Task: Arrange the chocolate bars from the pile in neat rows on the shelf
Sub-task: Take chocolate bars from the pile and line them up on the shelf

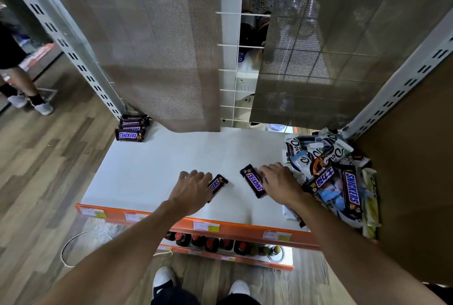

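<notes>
While both arms reach out over the white shelf (152, 172), each of the two hands has a chocolate bar. The left hand (190, 189) sits in the middle of the frame. Its fingers are bent over one end of a brown Snickers bar (218, 183) and grip it, and the other end of that bar sticks out to the right of the hand. The right hand (282, 182) is just right of the middle. Its bent fingers hold the side of a second Snickers bar (254, 181), which lies flat and slanted on the shelf. The two bars are near each other but do not touch.

A big messy pile of chocolate bars (343, 177) fills the right side of the shelf, just beside the right hand. It has brown, white and light blue wrappers all mixed up.

Far back, in the upper left corner of the shelf, a small stack of Snickers bars (132, 129) lies neatly, well apart from the hands.

An orange strip (240, 230) with price tags runs along the front edge of the shelf. Dark bottles (208, 243) stand on the lower shelf under it. Two white shoes (164, 277) show on the wooden floor at the bottom of the frame.
</notes>
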The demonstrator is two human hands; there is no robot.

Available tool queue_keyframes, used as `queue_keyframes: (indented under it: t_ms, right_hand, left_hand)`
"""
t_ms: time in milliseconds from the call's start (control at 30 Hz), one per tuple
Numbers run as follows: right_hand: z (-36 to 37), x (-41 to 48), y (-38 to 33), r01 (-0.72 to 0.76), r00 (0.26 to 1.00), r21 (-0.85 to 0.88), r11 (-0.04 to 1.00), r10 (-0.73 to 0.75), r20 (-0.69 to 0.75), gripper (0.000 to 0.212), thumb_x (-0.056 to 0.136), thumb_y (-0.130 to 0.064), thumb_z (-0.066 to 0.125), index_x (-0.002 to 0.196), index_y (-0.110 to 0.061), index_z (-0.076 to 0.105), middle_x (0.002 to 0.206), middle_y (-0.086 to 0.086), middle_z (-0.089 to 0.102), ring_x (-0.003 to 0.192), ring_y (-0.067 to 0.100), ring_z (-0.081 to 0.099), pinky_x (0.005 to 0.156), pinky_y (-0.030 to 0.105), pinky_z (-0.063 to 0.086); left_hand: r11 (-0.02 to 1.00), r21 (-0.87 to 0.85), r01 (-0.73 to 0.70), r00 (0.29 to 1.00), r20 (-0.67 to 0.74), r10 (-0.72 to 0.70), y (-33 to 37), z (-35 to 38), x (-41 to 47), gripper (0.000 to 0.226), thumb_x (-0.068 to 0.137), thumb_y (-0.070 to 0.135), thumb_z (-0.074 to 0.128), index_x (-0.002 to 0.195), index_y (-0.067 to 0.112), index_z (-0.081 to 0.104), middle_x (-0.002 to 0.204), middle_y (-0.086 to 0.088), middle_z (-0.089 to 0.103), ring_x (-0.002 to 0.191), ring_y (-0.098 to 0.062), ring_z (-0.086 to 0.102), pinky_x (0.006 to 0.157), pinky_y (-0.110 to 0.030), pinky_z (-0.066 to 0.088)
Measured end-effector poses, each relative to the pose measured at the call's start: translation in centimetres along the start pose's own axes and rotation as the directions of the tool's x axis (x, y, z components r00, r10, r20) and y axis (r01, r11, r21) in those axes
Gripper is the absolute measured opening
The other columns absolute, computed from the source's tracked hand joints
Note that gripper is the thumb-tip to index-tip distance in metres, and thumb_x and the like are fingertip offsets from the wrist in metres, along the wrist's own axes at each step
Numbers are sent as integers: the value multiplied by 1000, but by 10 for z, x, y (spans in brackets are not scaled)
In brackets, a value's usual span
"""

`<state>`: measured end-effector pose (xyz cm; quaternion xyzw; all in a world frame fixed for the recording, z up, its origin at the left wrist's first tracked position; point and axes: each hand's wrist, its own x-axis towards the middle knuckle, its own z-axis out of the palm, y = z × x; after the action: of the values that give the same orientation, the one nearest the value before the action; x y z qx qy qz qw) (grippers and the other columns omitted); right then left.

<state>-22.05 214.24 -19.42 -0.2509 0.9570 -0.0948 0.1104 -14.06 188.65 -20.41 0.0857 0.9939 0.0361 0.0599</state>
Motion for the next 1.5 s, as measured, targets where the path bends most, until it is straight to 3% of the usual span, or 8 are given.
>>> queue_keyframes:
  t_ms: [167,300,567,933,1033,1200,1367,1500]
  right_hand:
    - [2,-2,-7,-34,999,-90,995,37,33,52,82,-62,54,106,-15,53,104,5,60,104,26,49,86,40,35]
    - [5,-1,-11,-5,1000,-111,994,8,29,48,82,-52,59,113,-16,52,110,5,59,108,24,45,90,39,35]
    - [1,-4,1,60,998,-87,994,-56,41,36,80,-41,62,107,-18,54,107,2,53,108,21,43,90,35,34]
    - [-15,-14,-20,36,996,-32,999,-33,84,57,84,-51,62,126,-19,43,109,7,58,103,24,49,86,28,31]
    - [-13,-12,-18,94,996,-90,992,-95,-5,39,89,-31,59,124,-17,46,109,7,58,101,23,49,93,31,36]
    - [-7,-7,-4,281,958,-194,940,-264,110,63,83,-5,64,139,-23,43,148,5,34,139,26,22,107,41,27]
    - [-2,-6,-2,213,977,-160,964,-206,60,36,84,-24,65,118,-22,55,116,0,50,117,21,40,96,35,34]
    - [-6,-4,0,191,979,-90,977,-183,92,32,79,-20,65,110,-22,56,115,-4,54,115,17,41,93,34,34]
  left_hand:
    - [999,-11,-45,999,5,45,-6,7,1,69,79,13,71,139,20,36,108,-7,59,92,-25,59,79,-41,44]
    - [993,-37,-114,993,-39,112,-2,7,5,91,66,24,85,143,28,37,122,-13,54,100,-28,58,77,-44,50]
    - [988,-46,-150,989,-12,150,8,2,9,39,82,14,69,120,18,62,128,-12,55,121,-32,50,90,-49,42]
    - [996,-16,-89,996,-1,89,-4,8,4,37,89,19,56,125,14,56,120,-7,57,113,-26,51,93,-42,38]
    - [995,-25,-98,995,-12,97,-5,7,1,34,83,17,65,116,12,62,110,-8,62,104,-28,57,87,-45,43]
    - [995,-14,-97,995,4,97,-7,7,-2,33,70,16,77,101,13,67,94,-7,65,88,-28,62,74,-44,50]
    - [995,-33,-89,996,-26,88,-9,5,-2,29,79,24,70,103,10,62,96,-6,63,92,-28,59,81,-44,45]
    - [995,-32,-97,994,-43,96,-20,5,-7,31,77,31,75,96,11,61,89,-5,61,83,-27,58,76,-43,45]
